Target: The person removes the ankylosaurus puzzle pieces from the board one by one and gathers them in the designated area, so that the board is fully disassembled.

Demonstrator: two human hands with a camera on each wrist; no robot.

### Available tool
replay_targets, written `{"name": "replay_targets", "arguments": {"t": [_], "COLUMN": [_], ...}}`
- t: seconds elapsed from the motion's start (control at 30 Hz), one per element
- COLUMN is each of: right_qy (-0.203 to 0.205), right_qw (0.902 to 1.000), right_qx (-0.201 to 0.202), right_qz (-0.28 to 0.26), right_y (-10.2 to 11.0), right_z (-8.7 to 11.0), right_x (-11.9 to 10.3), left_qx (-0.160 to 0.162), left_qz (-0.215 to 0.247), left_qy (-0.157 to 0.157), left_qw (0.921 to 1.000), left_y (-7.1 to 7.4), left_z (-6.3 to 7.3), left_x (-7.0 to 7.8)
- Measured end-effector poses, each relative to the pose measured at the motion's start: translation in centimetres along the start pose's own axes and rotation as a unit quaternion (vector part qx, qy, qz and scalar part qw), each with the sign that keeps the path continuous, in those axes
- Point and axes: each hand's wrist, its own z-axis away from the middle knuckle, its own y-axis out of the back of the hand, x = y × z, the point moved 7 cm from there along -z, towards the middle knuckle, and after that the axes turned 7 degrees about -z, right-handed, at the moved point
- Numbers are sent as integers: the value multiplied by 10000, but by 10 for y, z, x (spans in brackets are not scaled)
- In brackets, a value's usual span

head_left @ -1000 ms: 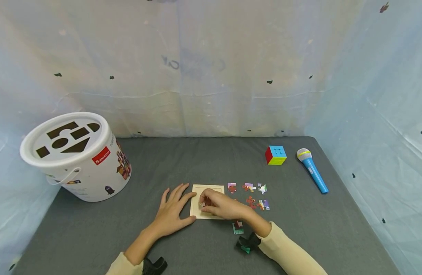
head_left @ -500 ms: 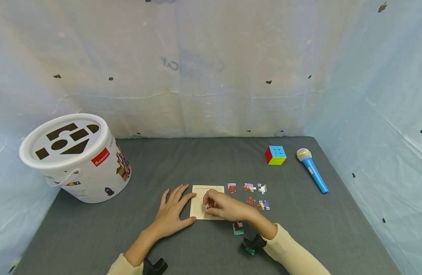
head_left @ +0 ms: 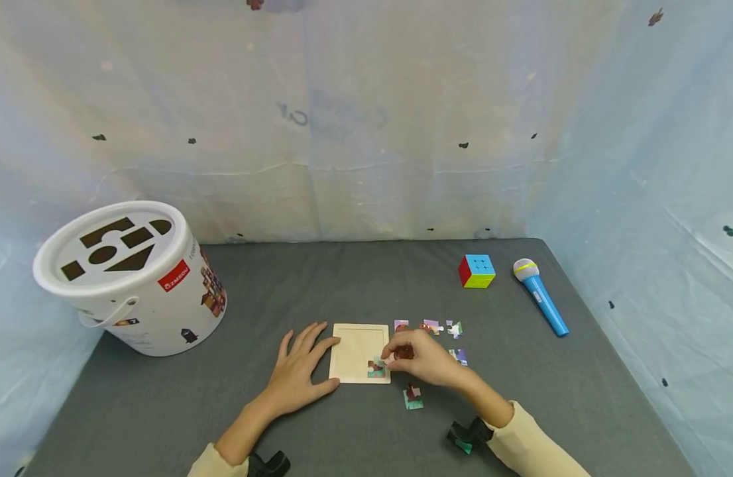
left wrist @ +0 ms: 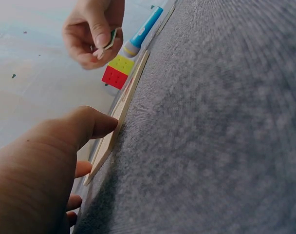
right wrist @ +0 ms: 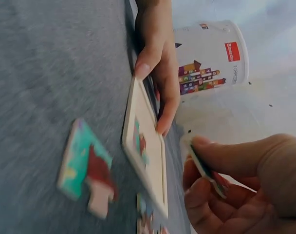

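In the head view my left hand (head_left: 301, 366) lies with fingers spread, its thumb and a fingertip touching the left edge of a pale wooden puzzle tray (head_left: 348, 341). One puzzle piece (head_left: 376, 369) sits in the tray's lower right corner. Over the tray's right edge, my right hand (head_left: 426, 358) pinches another puzzle piece (right wrist: 206, 173) between thumb and fingers, raised off the table in the right wrist view. Its picture is mostly hidden by the fingers. A green and brown puzzle piece (head_left: 413, 397) lies on the cloth just below the right hand.
Several loose puzzle pieces (head_left: 454, 329) lie right of the tray, some partly covered by the right hand. Farther back are a puzzle cube (head_left: 477, 271) and a blue toy microphone (head_left: 542, 297). A white bucket (head_left: 158, 305) with a shape-slotted lid stands at the left.
My right hand has moved right, from over the middle of the tray to its right edge, still pinching a piece. The piece in the tray's corner now shows. The left hand stays put.
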Motion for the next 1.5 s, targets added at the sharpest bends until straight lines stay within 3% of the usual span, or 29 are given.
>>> {"name": "replay_targets", "arguments": {"t": [0.27,0.5,0.83,1.07,1.33,1.5], "right_qy": [-116,-483,-690,-652,-658,-675], "right_qw": [9993,9976,9960,9963,9974,9975], "right_qx": [326,468,287,-45,-139,6], "right_qz": [-101,-149,-489,-557,-276,228], "right_y": [23,34,39,33,27,28], "right_z": [25,44,68,73,74,75], "right_x": [6,15,28,35,35,35], "left_qx": [-34,59,59,38,37,32], "left_qz": [13,-55,-23,-3,27,23], "left_qy": [47,3,6,48,41,36], "left_qw": [10000,10000,10000,10000,10000,10000], "left_y": [0,0,-1,0,0,-1], "left_z": [0,0,0,0,0,0], "left_x": [-1,-1,-1,-1,0,1]}}
